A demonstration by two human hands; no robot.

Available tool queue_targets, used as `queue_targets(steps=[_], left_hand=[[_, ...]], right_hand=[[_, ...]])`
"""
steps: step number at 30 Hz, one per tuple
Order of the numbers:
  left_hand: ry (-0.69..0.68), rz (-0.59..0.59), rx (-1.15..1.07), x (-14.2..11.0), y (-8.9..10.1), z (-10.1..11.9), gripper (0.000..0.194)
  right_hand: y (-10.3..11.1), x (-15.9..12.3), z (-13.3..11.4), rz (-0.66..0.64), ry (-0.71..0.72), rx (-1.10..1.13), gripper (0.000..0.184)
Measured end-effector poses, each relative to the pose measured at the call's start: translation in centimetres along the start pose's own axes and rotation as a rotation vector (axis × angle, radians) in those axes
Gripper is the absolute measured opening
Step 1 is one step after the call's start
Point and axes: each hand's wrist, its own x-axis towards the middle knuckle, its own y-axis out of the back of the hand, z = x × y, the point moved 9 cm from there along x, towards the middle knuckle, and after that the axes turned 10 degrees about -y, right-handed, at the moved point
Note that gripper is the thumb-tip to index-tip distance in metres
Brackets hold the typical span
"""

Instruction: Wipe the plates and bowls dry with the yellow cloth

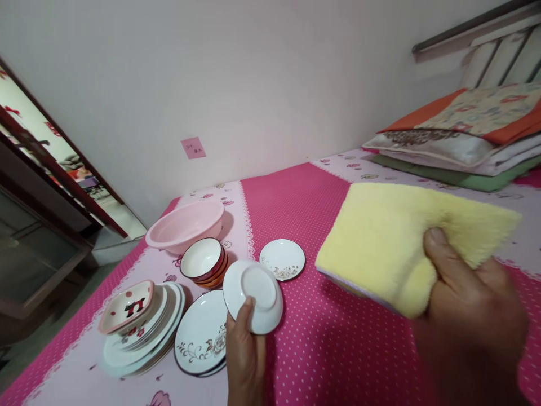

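My left hand (pixel 247 349) grips a white bowl (pixel 266 313), tilted so that its base and foot ring face me, with the thumb on the outside. In my right hand (pixel 469 304) is a folded yellow cloth (pixel 380 242), fluffy on top, pinched under the thumb; that hand is partly blurred. The cloth is held to the right of the bowl, apart from it. Just behind the bowl lies a small white plate (pixel 281 251) with a brown flower pattern. Left of my left hand are larger flowered plates (pixel 200 332), one on another, partly hidden behind the hand and bowl.
A stack of bowls (pixel 203 259) stands beside a pink basin (pixel 181 228). Nearer left, a patterned dish (pixel 127 307) tops a pile of plates (pixel 169 332). Folded bedding (pixel 456 141) lies at the far right on the pink bedspread (pixel 287 197). A wall (pixel 274 84) rises behind.
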Motion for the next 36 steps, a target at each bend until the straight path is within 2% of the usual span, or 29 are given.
queue_targets(steps=[2, 5, 7, 8, 10, 12, 14, 15, 17, 19, 21, 23, 24, 26, 28, 30, 33, 36], left_hand=[[-0.104, -0.115, 0.228, -0.3, -0.6, 0.1, 0.055], [-0.33, -0.369, 0.388, -1.9, -3.2, 0.1, 0.053], [-0.481, -0.603, 0.477, -3.9, -5.4, -0.7, 0.068], [-0.516, -0.74, 0.59, -4.9, -6.4, -1.9, 0.077], [-0.487, -1.014, 0.896, -6.8, -7.3, -5.9, 0.087], [-0.386, -1.218, 1.167, -8.1, -6.9, -10.0, 0.084], [-0.316, -1.313, 1.302, -9.0, -6.3, -12.2, 0.079], [-0.301, -1.336, 1.31, -9.4, -6.2, -12.5, 0.079], [-0.274, -1.347, 1.218, -9.9, -6.4, -11.7, 0.081], [-0.253, -1.269, 1.056, -9.4, -6.7, -9.3, 0.075], [-0.306, -1.038, 0.965, -7.0, -6.2, -5.8, 0.051], [-0.433, -0.743, 1.037, -3.9, -4.6, -2.3, 0.032], [-0.456, -0.655, 1.131, -2.8, -3.6, -1.5, 0.028], [-0.359, -0.578, 1.267, -1.0, -1.6, -1.7, 0.03], [-0.225, -0.613, 1.268, -0.2, -0.4, -3.4, 0.032], [-0.152, -0.649, 1.18, 0.0, -0.2, -4.9, 0.032], [-0.207, -0.565, 1.033, 0.7, -0.6, -5.2, 0.034], [-0.314, -0.453, 0.881, 1.5, -0.7, -4.1, 0.05]], right_hand=[[0.8, 0.1, 0.5, 0.122, -0.019, -0.093, 0.057], [1.1, 0.5, 1.2, 0.169, -0.014, -0.123, 0.054], [1.1, 0.9, 2.0, 0.169, -0.018, -0.133, 0.054], [1.3, 1.0, 2.4, 0.187, -0.021, -0.139, 0.054], [1.6, 1.3, 3.0, 0.217, -0.017, -0.151, 0.057], [1.8, 1.4, 3.1, 0.229, -0.006, -0.154, 0.06], [1.8, 1.6, 2.9, 0.218, 0.0, -0.154, 0.061], [2.0, 1.6, 2.9, 0.223, -0.004, -0.147, 0.061], [2.4, 1.6, 2.7, 0.237, -0.013, -0.11, 0.061], [2.8, 1.6, 2.5, 0.241, -0.015, -0.064, 0.061], [3.1, 1.7, 2.5, 0.253, -0.026, -0.041, 0.059], [3.0, 1.7, 2.4, 0.269, -0.039, -0.048, 0.059], [3.0, 1.7, 2.4, 0.293, -0.048, -0.004, 0.059], [2.9, 1.7, 2.6, 0.336, -0.056, 0.211, 0.06], [2.3, 1.7, 3.1, 0.335, -0.079, 0.459, 0.061], [1.2, 1.9, 3.3, 0.272, -0.111, 0.561, 0.064], [0.6, 2.2, 3.4, 0.22, -0.143, 0.579, 0.065], [0.8, 2.4, 3.6, 0.209, -0.198, 0.647, 0.064]])
